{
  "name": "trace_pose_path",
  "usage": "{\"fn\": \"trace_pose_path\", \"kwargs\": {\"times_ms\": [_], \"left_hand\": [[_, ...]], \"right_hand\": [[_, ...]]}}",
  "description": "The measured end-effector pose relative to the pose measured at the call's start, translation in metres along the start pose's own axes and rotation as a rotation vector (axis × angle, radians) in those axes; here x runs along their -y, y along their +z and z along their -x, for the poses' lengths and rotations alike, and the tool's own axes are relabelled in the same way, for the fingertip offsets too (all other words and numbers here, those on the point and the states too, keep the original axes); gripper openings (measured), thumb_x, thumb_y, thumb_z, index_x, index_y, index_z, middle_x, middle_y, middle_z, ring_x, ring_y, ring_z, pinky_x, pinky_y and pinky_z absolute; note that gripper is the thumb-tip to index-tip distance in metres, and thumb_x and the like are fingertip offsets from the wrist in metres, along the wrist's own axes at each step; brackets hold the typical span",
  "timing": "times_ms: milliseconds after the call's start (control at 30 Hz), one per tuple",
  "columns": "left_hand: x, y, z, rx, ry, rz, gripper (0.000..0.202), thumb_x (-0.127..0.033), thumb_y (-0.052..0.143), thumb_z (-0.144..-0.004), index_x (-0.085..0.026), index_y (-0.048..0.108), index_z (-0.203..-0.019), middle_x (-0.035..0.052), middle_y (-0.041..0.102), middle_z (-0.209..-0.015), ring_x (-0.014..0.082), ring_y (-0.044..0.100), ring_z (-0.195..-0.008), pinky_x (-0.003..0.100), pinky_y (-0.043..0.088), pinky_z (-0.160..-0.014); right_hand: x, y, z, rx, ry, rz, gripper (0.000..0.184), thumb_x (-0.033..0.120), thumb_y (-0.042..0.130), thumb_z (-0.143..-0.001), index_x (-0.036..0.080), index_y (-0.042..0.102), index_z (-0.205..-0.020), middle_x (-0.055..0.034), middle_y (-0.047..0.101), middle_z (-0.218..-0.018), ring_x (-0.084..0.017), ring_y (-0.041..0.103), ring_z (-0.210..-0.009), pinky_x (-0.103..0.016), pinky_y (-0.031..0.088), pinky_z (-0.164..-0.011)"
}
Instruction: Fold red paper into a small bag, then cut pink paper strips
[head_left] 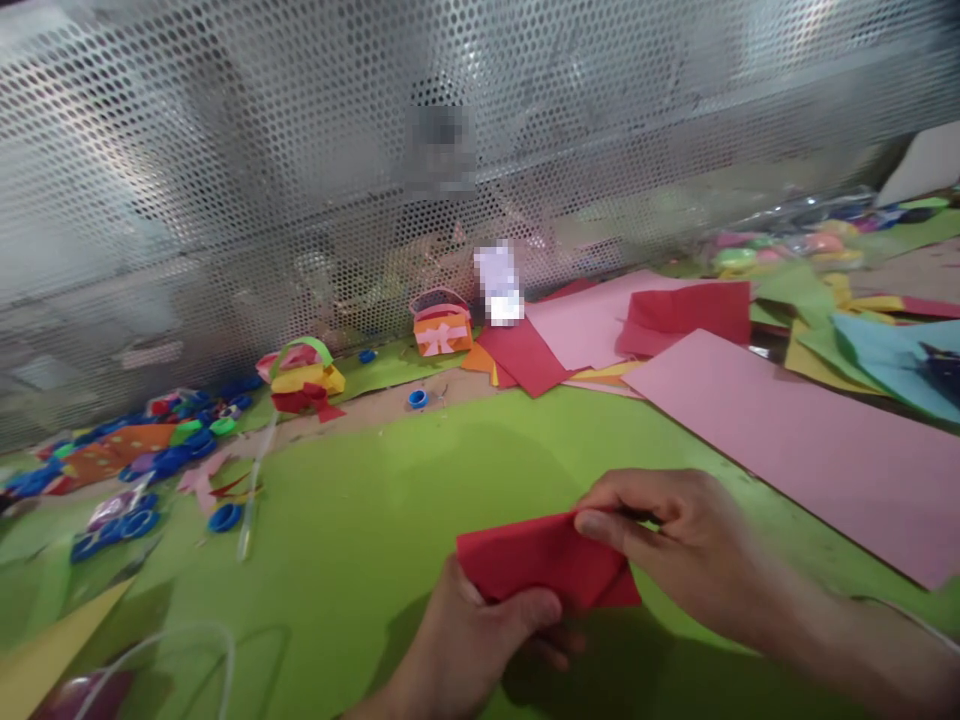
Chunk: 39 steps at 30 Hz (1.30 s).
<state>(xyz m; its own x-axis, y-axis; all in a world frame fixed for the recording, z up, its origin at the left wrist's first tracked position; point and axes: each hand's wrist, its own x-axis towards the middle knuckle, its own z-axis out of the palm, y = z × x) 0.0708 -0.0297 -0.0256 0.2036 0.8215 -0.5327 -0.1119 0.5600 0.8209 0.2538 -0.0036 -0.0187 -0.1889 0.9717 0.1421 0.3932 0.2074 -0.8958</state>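
Observation:
A folded piece of red paper is held up above the green table surface, between both hands. My left hand is closed on its lower left part, thumb lying across the front and fingers behind. At the paper's upper right, my right hand pinches the top edge between thumb and fingertips. A layer of the paper sticks out at its lower right corner. The fingers behind the paper are partly hidden.
Pink sheets and red sheets lie to the right and back. Small paper baskets stand by the perforated metal panel. Blue rings, a clear tube and paper scraps lie left.

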Motion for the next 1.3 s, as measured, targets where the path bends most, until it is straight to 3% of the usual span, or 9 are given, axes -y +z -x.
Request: {"fn": "trace_pose_path", "kwargs": {"times_ms": [167, 267, 367, 533, 733, 867, 967, 1133, 1300], "left_hand": [[0.005, 0.0, -0.007, 0.051, -0.028, -0.007, 0.019, -0.018, 0.074, -0.059, -0.011, 0.071, -0.076, 0.0017, 0.068, -0.053, 0.0142, 0.065, -0.048, 0.02, 0.049, -0.044], [0.004, 0.003, -0.004, 0.078, -0.13, -0.076, 0.009, -0.013, 0.064, -0.058, -0.013, 0.068, -0.066, -0.0006, 0.063, -0.045, 0.011, 0.058, -0.039, 0.017, 0.043, -0.037], [0.003, 0.008, 0.003, 0.171, -0.238, -0.121, 0.009, -0.009, 0.058, -0.058, -0.015, 0.06, -0.052, -0.0031, 0.055, -0.038, 0.0082, 0.051, -0.031, 0.015, 0.037, -0.032], [0.001, 0.01, 0.009, 0.19, -0.243, -0.141, 0.011, -0.009, 0.056, -0.061, -0.017, 0.061, -0.057, -0.0048, 0.052, -0.037, 0.0084, 0.047, -0.029, 0.016, 0.034, -0.032], [0.02, 0.004, 0.017, 0.119, -0.064, -0.438, 0.018, -0.005, 0.056, -0.063, -0.02, 0.056, -0.052, -0.0061, 0.046, -0.038, 0.0086, 0.042, -0.033, 0.019, 0.026, -0.032], [0.031, 0.002, 0.018, 0.19, 0.149, -0.544, 0.011, -0.009, 0.059, -0.066, -0.018, 0.06, -0.058, -0.0055, 0.047, -0.049, 0.0081, 0.039, -0.045, 0.02, 0.027, -0.04], [0.028, 0.002, 0.016, 0.251, 0.092, -0.626, 0.004, -0.017, 0.062, -0.069, -0.015, 0.062, -0.065, -0.0059, 0.045, -0.055, 0.0079, 0.036, -0.05, 0.02, 0.031, -0.044], [0.021, 0.004, 0.013, 0.318, 0.114, -0.677, 0.018, -0.03, 0.058, -0.077, -0.014, 0.066, -0.075, -0.0044, 0.046, -0.059, 0.0087, 0.039, -0.053, 0.02, 0.034, -0.047], [0.02, 0.008, 0.014, 0.314, 0.099, -0.747, 0.016, -0.022, 0.053, -0.077, -0.015, 0.064, -0.067, -0.0051, 0.041, -0.055, 0.008, 0.037, -0.05, 0.018, 0.028, -0.042]], "right_hand": [[-0.007, -0.006, -0.007, 0.149, -0.031, 0.081, 0.026, 0.034, 0.053, -0.086, 0.021, 0.066, -0.067, 0.0003, 0.064, -0.061, -0.014, 0.058, -0.057, -0.024, 0.044, -0.05], [-0.011, -0.005, -0.005, 0.228, -0.26, 0.247, 0.02, 0.031, 0.053, -0.091, 0.022, 0.07, -0.086, -0.0031, 0.069, -0.078, -0.016, 0.062, -0.068, -0.026, 0.046, -0.058], [-0.012, -0.002, 0.004, 0.27, -0.44, 0.302, 0.031, 0.034, 0.048, -0.096, 0.021, 0.067, -0.076, -0.0016, 0.061, -0.066, -0.014, 0.056, -0.059, -0.026, 0.039, -0.052], [-0.009, -0.006, 0.009, 0.34, -0.276, 0.25, 0.041, 0.043, 0.05, -0.095, 0.02, 0.061, -0.063, 0.0007, 0.055, -0.058, -0.012, 0.053, -0.054, -0.024, 0.038, -0.05], [-0.002, -0.008, 0.007, 0.524, -0.189, 0.189, 0.055, 0.072, 0.043, -0.084, 0.025, 0.07, -0.093, -0.0027, 0.067, -0.078, -0.015, 0.061, -0.067, -0.025, 0.046, -0.058], [0.001, -0.003, 0.019, 0.492, -0.255, 0.137, 0.039, 0.058, 0.045, -0.092, 0.025, 0.065, -0.085, 0.0007, 0.064, -0.076, -0.012, 0.059, -0.066, -0.022, 0.043, -0.058], [0.002, -0.001, 0.022, 0.451, -0.289, 0.11, 0.033, 0.052, 0.05, -0.093, 0.024, 0.062, -0.081, 0.0019, 0.061, -0.072, -0.011, 0.056, -0.063, -0.02, 0.041, -0.055], [0.005, -0.004, 0.019, 0.484, -0.255, 0.094, 0.039, 0.055, 0.047, -0.093, 0.023, 0.062, -0.078, 0.0016, 0.06, -0.071, -0.011, 0.055, -0.063, -0.021, 0.04, -0.055], [0.007, -0.004, 0.02, 0.504, -0.255, 0.072, 0.038, 0.049, 0.044, -0.097, 0.022, 0.063, -0.078, 0.0017, 0.061, -0.07, -0.01, 0.056, -0.062, -0.021, 0.04, -0.055]]}}
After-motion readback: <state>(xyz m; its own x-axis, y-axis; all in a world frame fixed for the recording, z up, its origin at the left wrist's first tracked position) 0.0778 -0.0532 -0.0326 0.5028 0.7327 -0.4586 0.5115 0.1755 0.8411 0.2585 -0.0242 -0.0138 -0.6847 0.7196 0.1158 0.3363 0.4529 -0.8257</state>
